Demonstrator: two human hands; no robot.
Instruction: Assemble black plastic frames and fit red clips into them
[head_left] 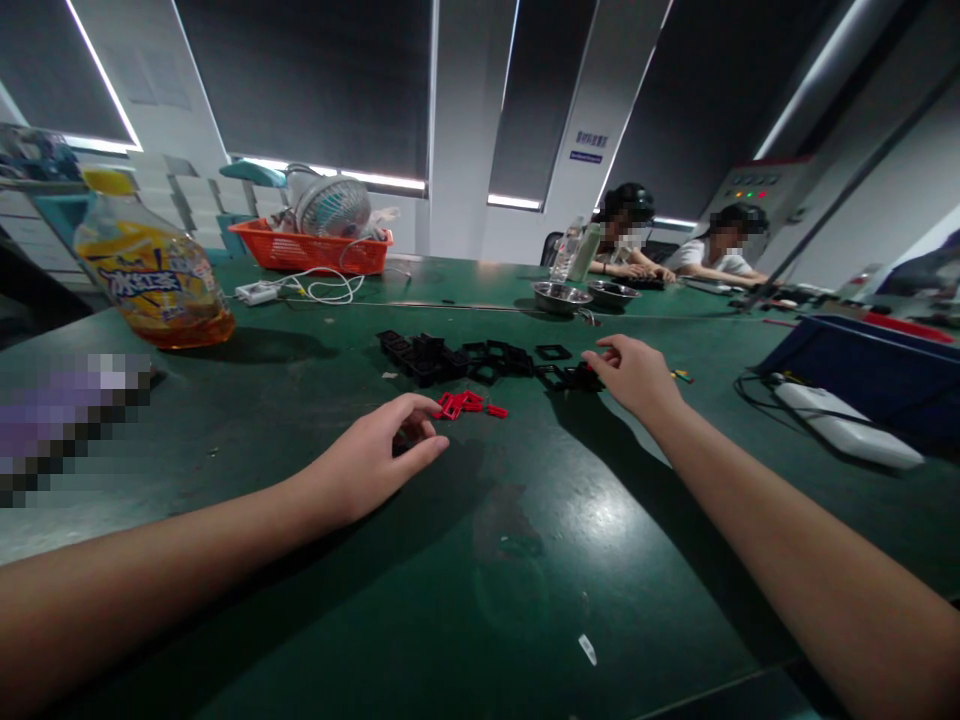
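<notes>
My left hand (390, 450) hovers low over the green table, its fingers curled with a gap between thumb and fingertips. Just past its fingertips lie several small red plastic pieces (471, 401). Behind them is a cluster of black plastic parts (424, 358), some of them square frames (553, 352). At the right end of this cluster my right hand (634, 372) reaches in over the black pieces, thumb and fingers apart. Whether its fingertips touch a piece I cannot make out. Neither hand shows anything in its grasp.
On the left stand a drink bottle (154, 270) and a blurred purple slab (64, 415). Farther back are a red basket (315, 250) with a fan, a white cable (330, 290) and metal bowls (561, 297). A dark blue case (862, 370) and white power strip (847, 425) lie right. Two people sit beyond.
</notes>
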